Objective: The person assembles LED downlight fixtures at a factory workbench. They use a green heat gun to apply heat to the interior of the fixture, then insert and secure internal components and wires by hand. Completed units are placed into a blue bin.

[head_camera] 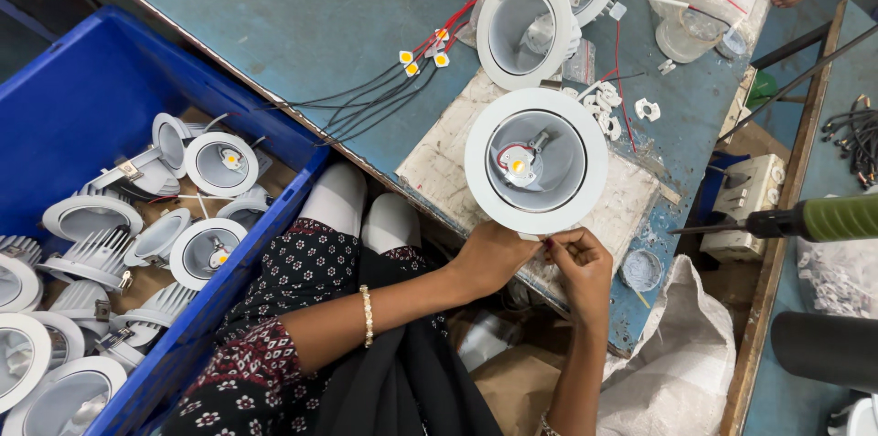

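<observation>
White recessed LED downlight (536, 161), frame centre: left hand (489, 258) and right hand (581, 262) fingers pinch its lower rim. Risk: loose pinch may let it tip off the board (439, 171).

The downlight (536, 161) had a smooth matt white rim; the counter (302, 15) was scuffed blue-painted; the crate (82, 97) glossy plastic.

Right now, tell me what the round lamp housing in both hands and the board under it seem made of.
Lamp housing: smooth matte white ring, likely painted metal or plastic; grey reflective cone inside. Both the left hand and right hand pinch its near rim. Board: pale, scuffed and stained, probably wood or fibreboard.
</observation>
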